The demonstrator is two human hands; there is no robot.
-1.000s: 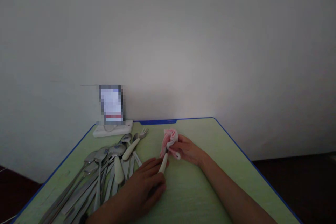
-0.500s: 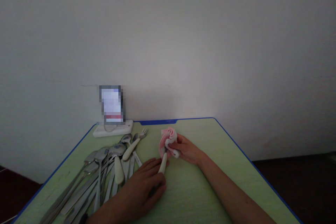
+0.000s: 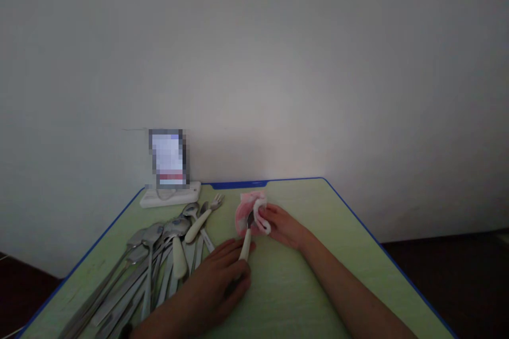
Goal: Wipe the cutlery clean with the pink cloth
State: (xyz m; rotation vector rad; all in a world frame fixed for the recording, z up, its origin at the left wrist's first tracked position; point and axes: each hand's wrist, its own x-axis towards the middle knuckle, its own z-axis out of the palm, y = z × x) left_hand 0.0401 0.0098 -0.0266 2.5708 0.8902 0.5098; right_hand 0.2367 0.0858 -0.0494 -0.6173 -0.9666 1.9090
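My left hand [image 3: 225, 273] is closed around the cream handle of a small spoon [image 3: 245, 246], which points away from me. The spoon's metal head lies against a pink and white cloth [image 3: 247, 206], and its far part is partly covered by the folds. My right hand [image 3: 280, 225] pinches the cloth from the right side, with the fingertips partly hidden in it. Just left of my left hand lies a heap of metal spoons [image 3: 153, 234] and other cutlery. A fork [image 3: 199, 225] with a cream handle rests on the heap's right side.
A phone with a blurred screen [image 3: 169, 159] stands on a white power strip [image 3: 170, 196] at the back left. The green table [image 3: 318, 275] has a blue edge and meets a grey wall [image 3: 278, 74] behind.
The cloth has opened out and shifted slightly left, so more of the spoon's metal head shows. My left hand has stayed almost still, holding the handle.
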